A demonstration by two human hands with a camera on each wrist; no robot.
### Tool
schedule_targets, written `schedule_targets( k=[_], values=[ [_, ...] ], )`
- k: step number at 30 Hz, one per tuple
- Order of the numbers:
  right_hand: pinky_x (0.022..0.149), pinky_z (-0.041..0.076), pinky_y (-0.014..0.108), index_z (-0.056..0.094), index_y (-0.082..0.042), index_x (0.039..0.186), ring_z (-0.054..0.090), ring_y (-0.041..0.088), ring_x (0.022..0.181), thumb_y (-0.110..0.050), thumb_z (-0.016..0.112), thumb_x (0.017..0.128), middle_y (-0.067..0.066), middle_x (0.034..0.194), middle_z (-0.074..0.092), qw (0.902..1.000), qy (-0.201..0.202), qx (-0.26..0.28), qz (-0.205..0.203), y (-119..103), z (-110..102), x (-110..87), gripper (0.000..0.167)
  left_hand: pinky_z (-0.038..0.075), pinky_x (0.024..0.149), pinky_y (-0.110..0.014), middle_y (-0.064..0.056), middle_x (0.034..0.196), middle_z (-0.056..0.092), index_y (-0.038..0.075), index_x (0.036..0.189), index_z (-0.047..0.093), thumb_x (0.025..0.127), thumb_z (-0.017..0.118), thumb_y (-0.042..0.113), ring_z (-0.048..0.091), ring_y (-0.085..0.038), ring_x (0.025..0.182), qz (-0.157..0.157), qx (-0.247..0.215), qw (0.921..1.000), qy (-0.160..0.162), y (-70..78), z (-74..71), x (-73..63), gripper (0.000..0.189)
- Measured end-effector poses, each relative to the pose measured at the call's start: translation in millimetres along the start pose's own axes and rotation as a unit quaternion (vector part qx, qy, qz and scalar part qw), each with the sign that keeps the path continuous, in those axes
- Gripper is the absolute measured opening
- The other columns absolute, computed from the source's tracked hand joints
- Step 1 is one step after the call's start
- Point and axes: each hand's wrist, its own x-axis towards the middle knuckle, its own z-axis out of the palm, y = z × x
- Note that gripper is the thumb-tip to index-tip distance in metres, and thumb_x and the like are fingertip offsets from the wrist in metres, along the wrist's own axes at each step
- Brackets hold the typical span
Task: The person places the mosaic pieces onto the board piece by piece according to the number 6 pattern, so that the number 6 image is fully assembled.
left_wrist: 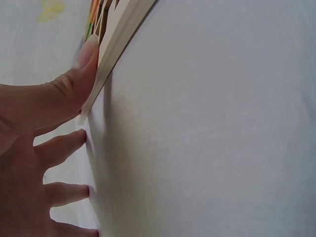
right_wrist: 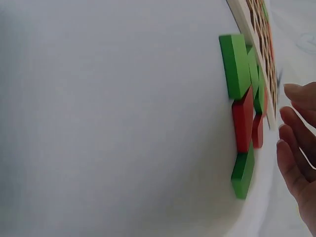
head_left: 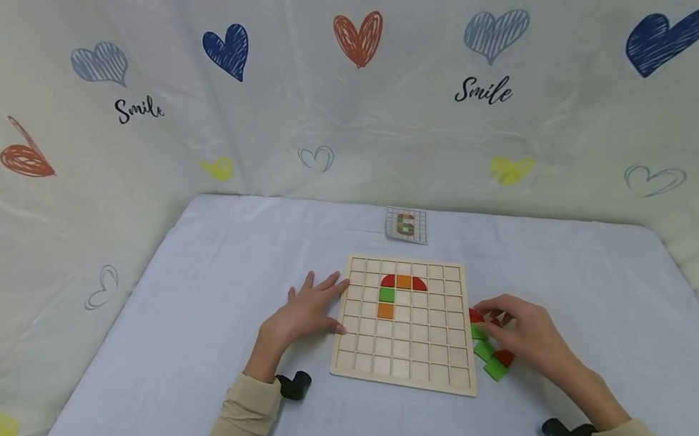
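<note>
A wooden grid board (head_left: 431, 357) lies on the table. Red rounded pieces (head_left: 419, 284) flank an orange square (head_left: 403, 282) near its top, with a green square (head_left: 387, 295) and another orange square below the left one. My left hand (head_left: 305, 310) spreads its fingers along the board's left edge, the thumb (left_wrist: 89, 59) touching the rim. Beside the right edge lie several loose green blocks (right_wrist: 236, 64) and red blocks (right_wrist: 243, 121). Over these hovers my right hand (head_left: 527, 332), fingers slightly bent; the right wrist view shows nothing between the visible fingertips.
A small pattern card (head_left: 396, 232) with a coloured grid picture lies behind the board. White cloth covers the table (head_left: 241, 256). A curtain printed with hearts (head_left: 357, 37) hangs at the back and left. Black wrist cameras sit on both wrists.
</note>
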Motion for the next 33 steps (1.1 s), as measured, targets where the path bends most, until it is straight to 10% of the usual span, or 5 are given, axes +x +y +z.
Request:
schedule_targets(
  k=[33],
  values=[
    [0.072,0.056,0.028,0.078,-0.010,0.101,0.061,0.018,0.087,-0.010,0.087,0.079,0.001,0.099,0.070,0.9984,0.004,-0.053,-0.018,22.7,-3.2,-13.1,0.024,0.006,0.119,-0.077,-0.003,0.171,0.024,0.022,0.161,0.038,0.083,0.086,0.030,0.001,-0.048,0.158,-0.010,-0.002,0.9999,0.000,3.0,0.1,0.4,0.091]
  ],
)
